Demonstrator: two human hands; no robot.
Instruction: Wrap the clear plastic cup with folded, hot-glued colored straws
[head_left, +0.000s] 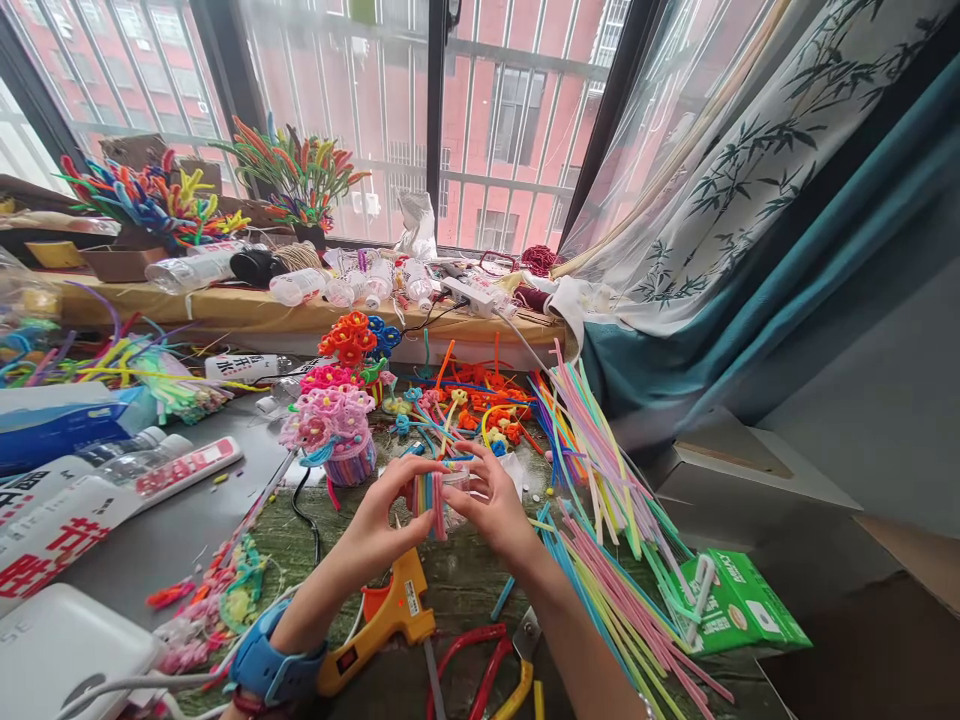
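Between my two hands is a small clear plastic cup point(456, 482), part of its side covered with upright pastel pipe cleaner pieces point(429, 500). My left hand point(391, 512) grips the covered side, thumb in front and fingers over the top. My right hand point(496, 508) pinches the clear side, its fingers bent round the rim. The cup's far side is hidden. Below my left hand lies a yellow glue gun point(405, 605). Red-handled pliers point(472, 650) and a yellow-handled cutting tool point(526, 645) rest near my right forearm.
Pink pipe cleaner flowers point(330, 408) stand in a striped pot point(352, 462) behind my left hand. Loose pipe cleaners point(622, 600) spread to the right, beside a green box point(742, 605). Orange pieces point(487, 395) lie ahead. A white device point(71, 645) and bottles point(142, 455) are left.
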